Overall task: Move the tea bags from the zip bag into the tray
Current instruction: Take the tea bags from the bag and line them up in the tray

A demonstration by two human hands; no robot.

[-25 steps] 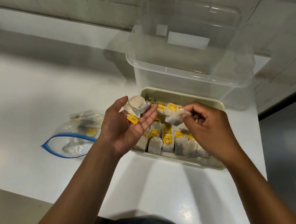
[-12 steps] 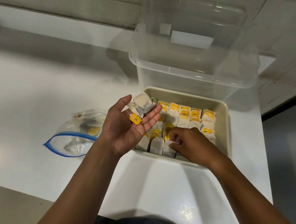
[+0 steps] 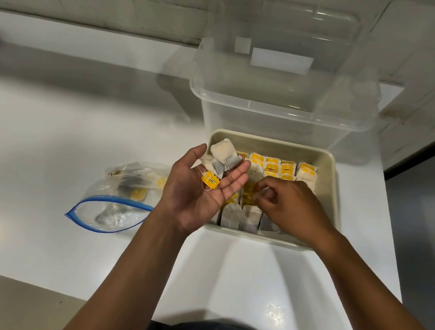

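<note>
My left hand (image 3: 202, 190), palm up at frame centre, cradles loose tea bags (image 3: 221, 157). My right hand (image 3: 286, 204) curls over the packed tray (image 3: 332, 185); I cannot tell if it pinches anything. The zip bag (image 3: 121, 196) lies left.

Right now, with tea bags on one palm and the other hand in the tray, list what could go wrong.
1. The tea bags lie loose on the flat left hand, partly beyond its fingers; a tilt may drop them.
2. The yellow tag trails a string that might snag.
3. The tray looks tightly packed, so the right hand may disturb the standing rows.
</note>
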